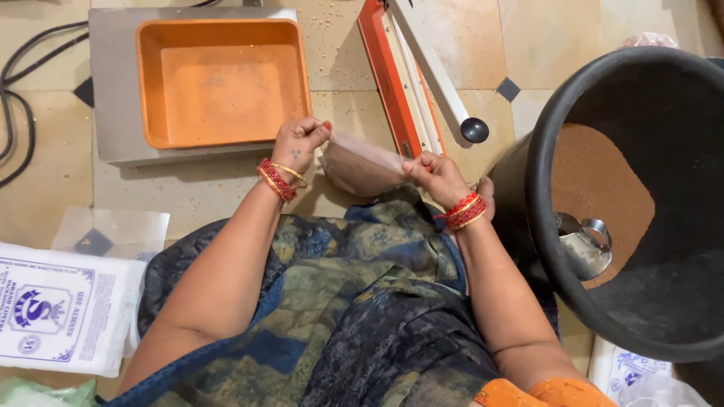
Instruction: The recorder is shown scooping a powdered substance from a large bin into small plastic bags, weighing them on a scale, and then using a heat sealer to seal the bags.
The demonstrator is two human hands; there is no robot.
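Holding a small clear plastic bag [362, 162] of brown grain by its open top, a seated person pinches one corner with the left hand [298, 143] and the other with the right hand [437, 177], fingers closed on the film. The bag hangs above the lap, between an orange tray [222, 79] on a scale and an orange heat sealer [396, 83]. A black tub [626, 203] of grain stands at right.

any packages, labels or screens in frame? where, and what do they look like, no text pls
Clear pouch: filled with brown grain, held between left hand and right hand, centre.
Printed bags: flat white stack, blue print with an emblem, bottom left on the floor.
Empty clear bags: flat, just above that stack.
Second printed bag: white with blue print, bottom right under the black tub.
No screens.
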